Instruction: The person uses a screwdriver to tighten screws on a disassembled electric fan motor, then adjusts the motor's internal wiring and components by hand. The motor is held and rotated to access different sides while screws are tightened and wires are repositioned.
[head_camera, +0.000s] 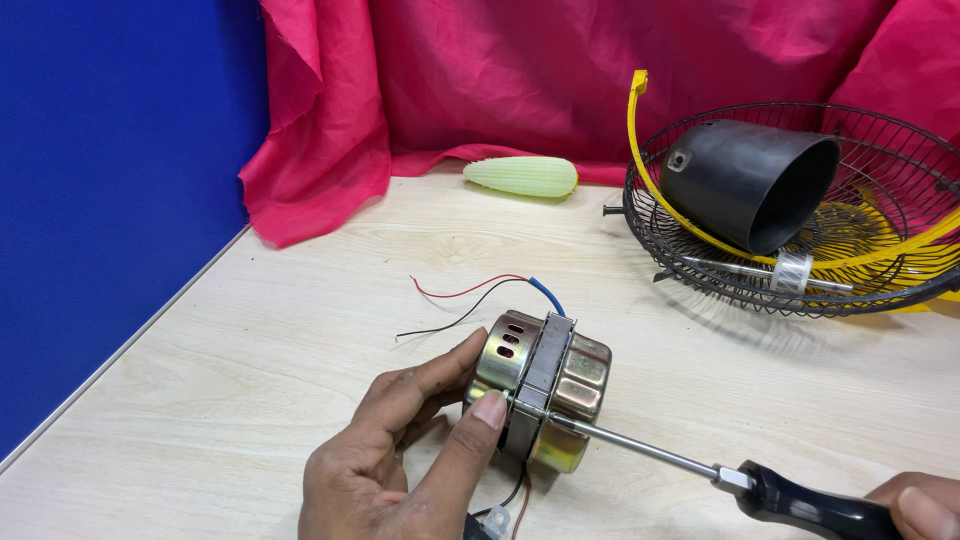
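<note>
Bare tabletop (250, 330) open across frame's left and centre, wire fan guard (700, 265) blocking upper right, loose wires (470, 300) trailing mid-frame, pink cloth (330, 150) bunched at back.

No packages, labels, signs or screens were visible anywhere in the view.

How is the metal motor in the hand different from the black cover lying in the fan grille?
The motor is shiny, brass-coloured metal with slots and seams; the black cover is matte and smooth. The motor stands on the table, steadied by the left hand, with the tip of the screwdriver, held by the right hand, against it; the cover lies untouched on its side in the wire grille. Wires come from the motor, none from the cover. Both are roughly round.
</note>
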